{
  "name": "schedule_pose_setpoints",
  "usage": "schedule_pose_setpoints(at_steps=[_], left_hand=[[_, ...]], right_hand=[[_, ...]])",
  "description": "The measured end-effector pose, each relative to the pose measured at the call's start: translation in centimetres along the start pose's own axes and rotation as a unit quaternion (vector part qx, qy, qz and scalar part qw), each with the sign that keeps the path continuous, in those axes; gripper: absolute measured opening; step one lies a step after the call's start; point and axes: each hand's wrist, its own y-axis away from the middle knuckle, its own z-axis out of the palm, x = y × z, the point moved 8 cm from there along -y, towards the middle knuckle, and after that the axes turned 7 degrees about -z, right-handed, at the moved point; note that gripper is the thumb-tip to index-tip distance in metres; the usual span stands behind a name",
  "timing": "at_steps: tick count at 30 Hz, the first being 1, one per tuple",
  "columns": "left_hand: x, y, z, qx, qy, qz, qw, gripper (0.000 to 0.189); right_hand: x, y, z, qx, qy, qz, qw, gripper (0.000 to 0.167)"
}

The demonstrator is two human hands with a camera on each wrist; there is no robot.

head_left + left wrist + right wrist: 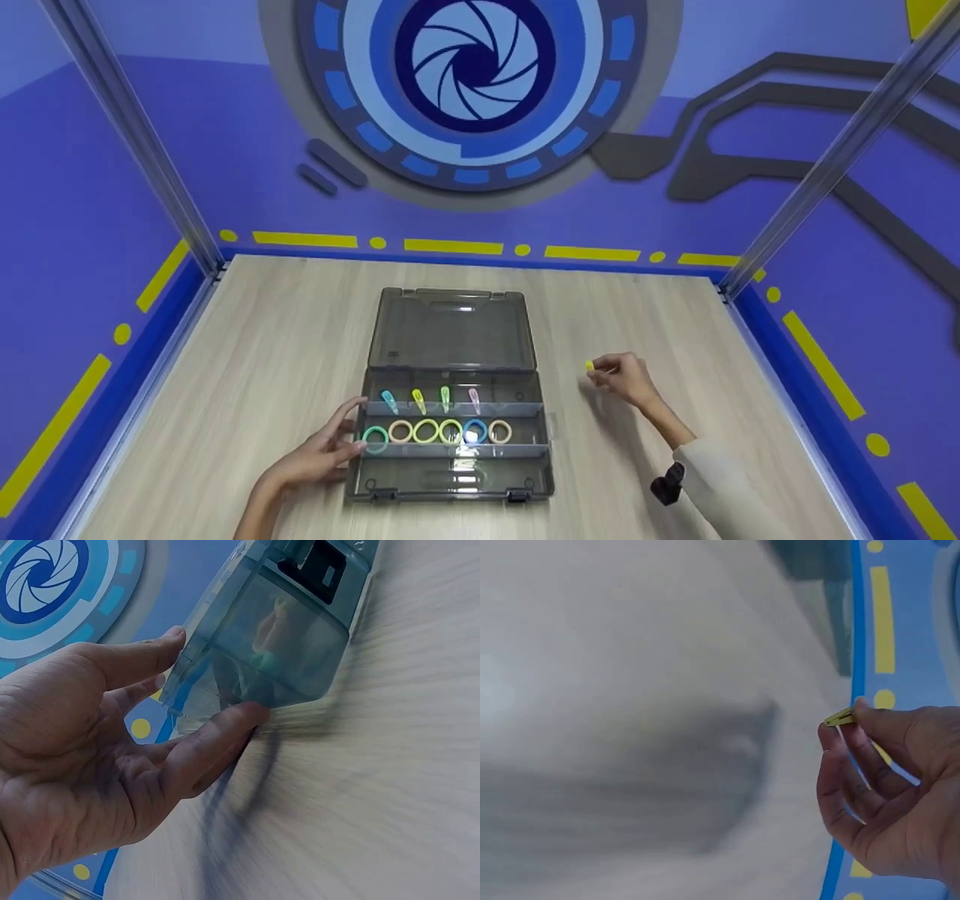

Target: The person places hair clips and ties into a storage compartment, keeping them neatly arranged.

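Note:
A smoky see-through organizer box [450, 477] lies with its lid [454, 330] laid back. Several snap hair clips, among them a pink one [474, 400], lean in a row in its back compartment. Coloured rings like hair ties, one of them blue [475, 431], line the middle compartment. My left hand [319, 454] rests against the box's left side, fairly straight fingers touching its wall [300, 667]. Right of the box, my right hand [626, 379] pinches a yellow hair clip [840, 717] between thumb and fingertips, held above the table.
The pale wooden table [285, 337] carries the box near its front middle. Blue walls [187, 150] with yellow dashes enclose the back and sides, and metal posts [142, 127] stand at the back corners. The box's front compartment lies nearest the viewer.

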Motion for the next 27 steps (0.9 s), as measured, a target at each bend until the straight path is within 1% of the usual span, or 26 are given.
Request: schedule_pose_setpoints(at_steps=[3,7,9,12,16,18,21,24,27], left_hand=[[0.1,0.0,0.0,-0.006,0.005,0.004,1.0,0.082],[0.0,-0.1,0.1,-0.011,0.007,0.009,0.9999,0.082],[-0.1,-0.1,0.0,-0.009,0.005,0.012,0.9999,0.082],[-0.2,0.2,-0.1,-0.003,0.002,0.013,0.9999,0.082],[-0.1,0.3,-0.1,-0.003,-0.005,0.013,0.9999,0.081],[-0.1,0.4,-0.1,-0.005,-0.006,0.015,0.9999,0.08],[-0.1,0.4,0.0,-0.009,-0.003,0.016,0.9998,0.08],[0.0,0.3,0.0,-0.001,-0.012,0.014,0.9998,0.081],[-0.1,0.2,0.0,0.009,-0.02,0.007,0.9997,0.081]], right_hand=[[-0.4,-0.2,0.6,-0.009,-0.022,0.031,0.9992,0.014],[-1.1,-0.5,1.4,-0.021,-0.044,0.052,0.9974,0.015],[-1.6,-0.7,1.9,-0.034,-0.057,0.05,0.9965,0.017],[-2.8,-1.0,2.9,-0.052,-0.084,0.034,0.9945,0.02],[-4.2,-0.6,4.2,-0.068,-0.113,0.019,0.9911,0.022],[-4.7,-0.5,4.8,-0.069,-0.117,0.018,0.9906,0.022],[-5.2,-0.5,5.3,-0.059,-0.121,0.022,0.9906,0.021],[-5.4,-0.6,5.6,-0.053,-0.123,0.025,0.9907,0.021],[-5.5,-0.7,6.1,-0.057,-0.127,0.027,0.9899,0.02]])
